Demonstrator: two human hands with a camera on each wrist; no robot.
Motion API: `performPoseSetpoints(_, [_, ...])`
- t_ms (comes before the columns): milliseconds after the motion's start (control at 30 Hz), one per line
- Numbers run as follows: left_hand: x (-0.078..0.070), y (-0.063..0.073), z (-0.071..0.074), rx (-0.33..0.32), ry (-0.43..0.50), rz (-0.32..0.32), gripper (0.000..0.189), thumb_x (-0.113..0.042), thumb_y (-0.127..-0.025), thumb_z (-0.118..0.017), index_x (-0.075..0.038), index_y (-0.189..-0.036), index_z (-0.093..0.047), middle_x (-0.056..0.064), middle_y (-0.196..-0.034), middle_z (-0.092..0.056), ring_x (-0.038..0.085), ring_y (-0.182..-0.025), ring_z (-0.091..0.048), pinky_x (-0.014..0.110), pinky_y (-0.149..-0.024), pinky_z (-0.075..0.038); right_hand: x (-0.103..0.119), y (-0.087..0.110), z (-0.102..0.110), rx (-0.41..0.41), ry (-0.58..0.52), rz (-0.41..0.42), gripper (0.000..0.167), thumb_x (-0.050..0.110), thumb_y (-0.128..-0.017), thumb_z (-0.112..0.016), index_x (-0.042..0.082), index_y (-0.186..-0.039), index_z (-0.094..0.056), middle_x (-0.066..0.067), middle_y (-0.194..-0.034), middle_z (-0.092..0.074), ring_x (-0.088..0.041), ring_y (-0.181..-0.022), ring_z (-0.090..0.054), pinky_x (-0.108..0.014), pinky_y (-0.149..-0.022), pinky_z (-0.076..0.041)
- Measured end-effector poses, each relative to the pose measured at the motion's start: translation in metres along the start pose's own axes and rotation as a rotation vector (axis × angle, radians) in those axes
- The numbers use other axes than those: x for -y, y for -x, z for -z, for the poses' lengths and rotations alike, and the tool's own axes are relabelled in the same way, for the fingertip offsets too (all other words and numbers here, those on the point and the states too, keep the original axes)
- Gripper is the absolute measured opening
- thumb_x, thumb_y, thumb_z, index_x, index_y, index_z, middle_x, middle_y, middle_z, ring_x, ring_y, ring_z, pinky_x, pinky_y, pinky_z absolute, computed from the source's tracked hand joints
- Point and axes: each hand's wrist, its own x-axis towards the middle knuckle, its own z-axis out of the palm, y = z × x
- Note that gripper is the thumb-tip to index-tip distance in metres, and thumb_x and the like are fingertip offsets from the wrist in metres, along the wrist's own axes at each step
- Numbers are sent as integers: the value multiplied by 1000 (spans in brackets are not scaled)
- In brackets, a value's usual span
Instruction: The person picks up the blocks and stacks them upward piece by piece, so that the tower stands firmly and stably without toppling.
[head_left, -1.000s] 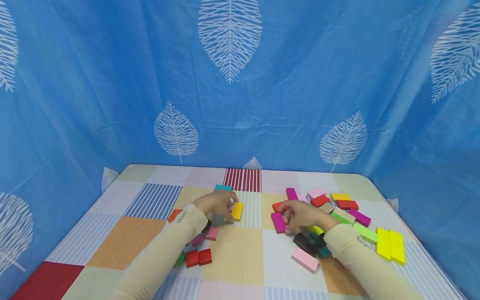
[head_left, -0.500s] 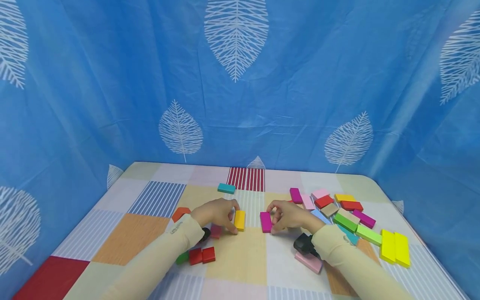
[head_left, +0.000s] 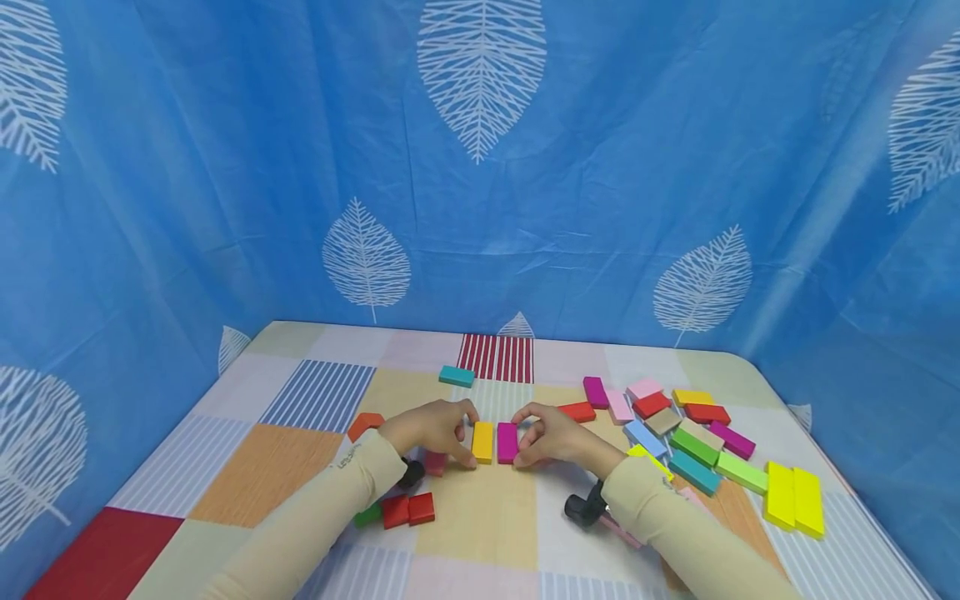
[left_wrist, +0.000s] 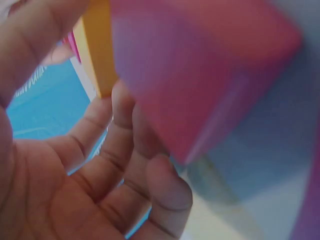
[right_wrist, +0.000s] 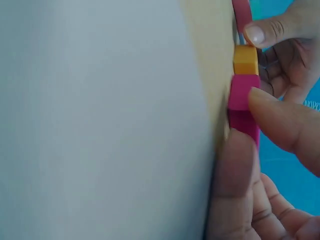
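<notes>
My left hand (head_left: 435, 429) pinches a yellow block (head_left: 483, 443) by its ends, between thumb and fingers. Just to its right, my right hand (head_left: 557, 437) holds a magenta block (head_left: 507, 443) in the same way. The two blocks stand side by side over the middle of the table, with a narrow gap between them in the head view. Thumb and fingers of the right hand show at the magenta block (right_wrist: 242, 92) in the right wrist view, the yellow block (right_wrist: 245, 60) just beyond. A blurred pinkish-red block (left_wrist: 200, 75) fills much of the left wrist view.
Many coloured blocks lie in a loose group at the right, including two bright yellow blocks (head_left: 793, 498) and a teal block (head_left: 694, 472). Two red blocks (head_left: 408, 509) and an orange block (head_left: 364, 424) lie by the left forearm. Behind sits a turquoise block (head_left: 457, 377).
My right hand has brought the magenta block leftward, out of the right-hand group and up close to the yellow block. The left hand has drawn the yellow block slightly nearer the front.
</notes>
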Motion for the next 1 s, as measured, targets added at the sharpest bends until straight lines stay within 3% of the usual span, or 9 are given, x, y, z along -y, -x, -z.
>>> performPoseSetpoints(300, [3,4,-1,-6,44,-18,59,-24,-88,-93,-13,-134,-59,3,-89,-57,15,-73,-50,26,-64,-42,-3,-2,-5,-9,-32,30,56,-3,-87,-87,-3,-134,-58,0,-79,-70,-11,-60,-57,-23,-59,-53])
performPoseSetpoints(867, [4,4,-1,-3,40,-32,60,-24,-88,-93,-12,-136,-59,2,-88,-56,14,-72,-48,25,-64,-40,-2,-3,-6,-15,9,13,54,1,-87,-88,1,-132,-58,0,-82,-70,-12,-60,-55,-23,-58,-52])
performPoseSetpoints(1000, [3,4,3,24,37,-28,64,-25,-88,-92,-11,-141,-58,2,-88,-57,13,-74,-49,25,-65,-41,-3,-3,-5,11,3,23,55,0,-88,-87,0,-134,-57,-1,-83,-70,-13,-62,-57,-24,-60,-54])
